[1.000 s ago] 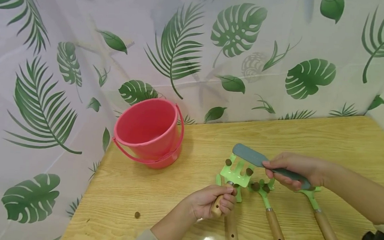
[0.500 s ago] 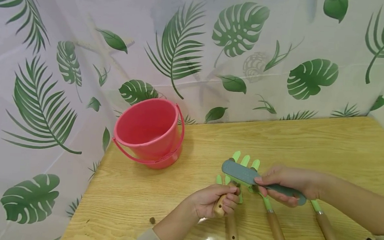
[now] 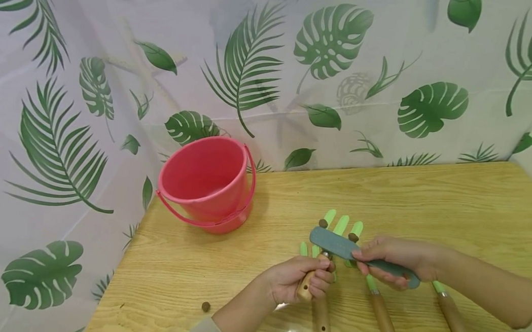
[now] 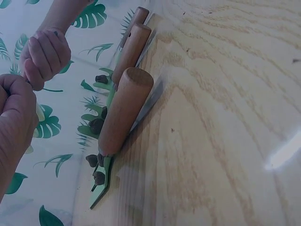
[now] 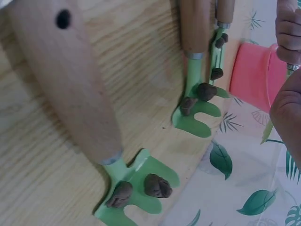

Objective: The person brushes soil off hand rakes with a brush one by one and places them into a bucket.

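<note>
In the head view my left hand (image 3: 299, 281) grips the wooden handle of a green garden fork (image 3: 341, 223), its tines pointing away. Brown lumps (image 3: 323, 223) stick to the tines. My right hand (image 3: 397, 260) holds a grey-blue flat scraper (image 3: 333, 242), which lies across the fork's head and hides part of it; whether they touch I cannot tell. Under and beside the hands, several green tools with wooden handles (image 3: 383, 319) lie on the table. The right wrist view shows brown lumps (image 5: 158, 186) on a green fork head (image 5: 149, 165) there.
A pink bucket (image 3: 204, 208) with its handle down stands at the back left of the wooden table (image 3: 187, 262). One loose brown lump (image 3: 206, 307) lies near my left forearm. A leaf-patterned cloth (image 3: 271, 75) hangs behind.
The scraper has come down and left over the fork's head. The held fork has tipped so its tines point farther away. The loose lump on the table has shifted right.
</note>
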Demonstrator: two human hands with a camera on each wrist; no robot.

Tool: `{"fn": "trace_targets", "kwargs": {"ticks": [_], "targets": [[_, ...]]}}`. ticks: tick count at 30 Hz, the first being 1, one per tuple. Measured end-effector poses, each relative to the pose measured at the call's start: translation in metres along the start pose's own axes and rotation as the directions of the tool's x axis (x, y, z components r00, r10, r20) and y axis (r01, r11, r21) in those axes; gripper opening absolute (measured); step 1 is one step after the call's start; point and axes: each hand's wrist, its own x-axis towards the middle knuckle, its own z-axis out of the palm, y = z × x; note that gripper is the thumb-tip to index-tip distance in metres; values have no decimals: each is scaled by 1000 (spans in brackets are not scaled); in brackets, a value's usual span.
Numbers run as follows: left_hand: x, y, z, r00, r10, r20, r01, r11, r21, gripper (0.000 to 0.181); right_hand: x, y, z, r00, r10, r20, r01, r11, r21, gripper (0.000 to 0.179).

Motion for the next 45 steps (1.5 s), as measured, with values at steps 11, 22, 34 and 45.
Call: {"fn": "trace_targets", "kwargs": {"ticks": [11, 22, 34, 45], "targets": [[0, -4, -1, 1000, -15, 5, 15, 1000, 4, 27, 0, 11, -9, 999, -51, 11, 51, 999, -11, 34], [-2, -5, -3, 999, -28, 20, 28, 1000, -10, 27, 1, 6, -13, 998, -31, -52, 24, 991, -129, 34], [-7, -7, -10, 998, -45, -35, 44, 998, -35, 25, -7, 4, -36, 980, -28, -198, 3, 992, -126, 35], [-9, -8, -9, 998, -42, -41, 41, 999, -22, 25, -12, 11, -50, 934, 12, -356, -43, 996, -79, 34]]}}
